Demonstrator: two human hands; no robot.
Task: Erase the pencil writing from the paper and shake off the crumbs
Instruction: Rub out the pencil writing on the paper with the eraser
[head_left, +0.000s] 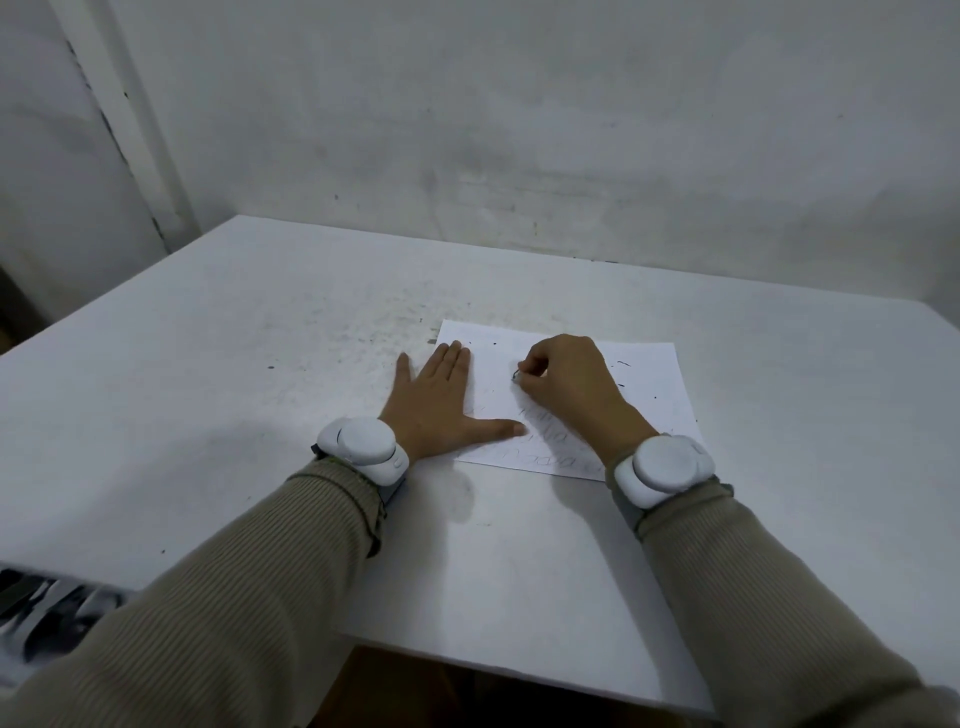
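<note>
While the paper (660, 374) lies flat on the white tabletop (260, 415), right of centre in the frame, it is pinned along its left edge by the left hand (441, 400). That hand is spread flat, fingers (452, 358) straight and thumb stretched across the lower left part of the sheet; nothing is grasped by it.

The right hand (566, 384) is set on the upper middle of the sheet. Its fingers are curled and pinched together on a small dark-tipped item, judged from the task to be the eraser (516, 375); most of it is hidden by the fingertips.

Pencil writing (545, 447) is seen on the lower part of the sheet, between the left thumb and the right wrist, which partly covers it. Its lines run roughly parallel to the sheet's lower edge. It lies below the pinched eraser, toward the bottom of the frame, and is nearer the right hand.

Dark crumbs (623, 364) are scattered over the upper right of the sheet.

Erasing is judged incomplete. A draw of the right hand down the frame onto the written lines is called for, with the left hand's pressure kept to prevent creasing.
</note>
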